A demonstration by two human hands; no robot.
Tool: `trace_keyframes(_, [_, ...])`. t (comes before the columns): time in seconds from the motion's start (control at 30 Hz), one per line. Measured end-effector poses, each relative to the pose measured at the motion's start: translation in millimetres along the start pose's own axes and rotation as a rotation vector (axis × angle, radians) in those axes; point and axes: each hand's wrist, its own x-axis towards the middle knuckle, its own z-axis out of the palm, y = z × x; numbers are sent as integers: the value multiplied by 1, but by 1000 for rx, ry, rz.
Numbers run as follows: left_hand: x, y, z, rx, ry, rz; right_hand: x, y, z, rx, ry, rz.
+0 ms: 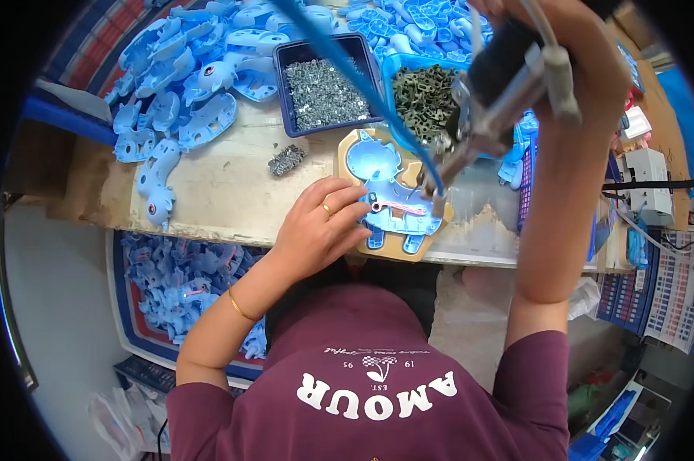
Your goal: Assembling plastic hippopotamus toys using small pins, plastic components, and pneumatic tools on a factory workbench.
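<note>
A blue animal-shaped toy shell half (397, 203) lies hollow side up in a tan jig (347, 170) at the table's front. A small pinkish strip with a ring end (397, 207) lies inside it. My left hand (324, 219) rests at the jig's left edge, its fingers stretched out over the shell's side, near a small dark piece (374, 198). High at the right, my right hand (589, 54) is wrapped round a power screwdriver (508, 65) with a metal nose. A blue tube (355, 73) runs down to its tip, over the shell's right part. Some right fingers are cut off by the upper edge.
Behind the jig stand a dark bin (284, 96) of small silvery metal parts and a light-blue bin (390, 81) of dark clips. Blue shells (162, 61) pile up at the back left. A crate (120, 292) of blue toy parts sits below the table's left edge.
</note>
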Motion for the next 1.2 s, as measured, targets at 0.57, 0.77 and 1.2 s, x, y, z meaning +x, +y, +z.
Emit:
trace_keyframes(0.57, [-1,1,8,-16,19,11,-29,30,37,260,155,-154])
trace_keyframes(0.77, [2,3,11,-35,25,28,-26,5,32,211,259,-28])
trace_keyframes(1.2, [-6,1,11,13,31,9,-34,73,38,-250,161,-530])
